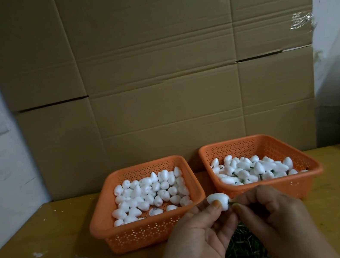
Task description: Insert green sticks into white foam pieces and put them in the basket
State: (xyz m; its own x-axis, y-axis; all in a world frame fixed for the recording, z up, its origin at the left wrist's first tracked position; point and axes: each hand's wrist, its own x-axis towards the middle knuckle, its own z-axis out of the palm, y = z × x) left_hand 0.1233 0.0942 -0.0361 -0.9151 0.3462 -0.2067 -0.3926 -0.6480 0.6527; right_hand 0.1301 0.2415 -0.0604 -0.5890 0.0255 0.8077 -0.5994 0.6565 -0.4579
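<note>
left hand (197, 235) pinches white egg-shaped foam piece (219, 203), lower centre; right hand (271, 208) pinches thin green stick (231, 203) entering it. right orange perforated plastic basket (265, 187) holds many finished; left orange basket (105, 229) still well stocked, roughly midway.

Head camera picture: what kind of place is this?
Probably a small craft workshop or packing room: big cardboard boxes stand behind a worktable, and two orange baskets hold white foam pieces.
</note>
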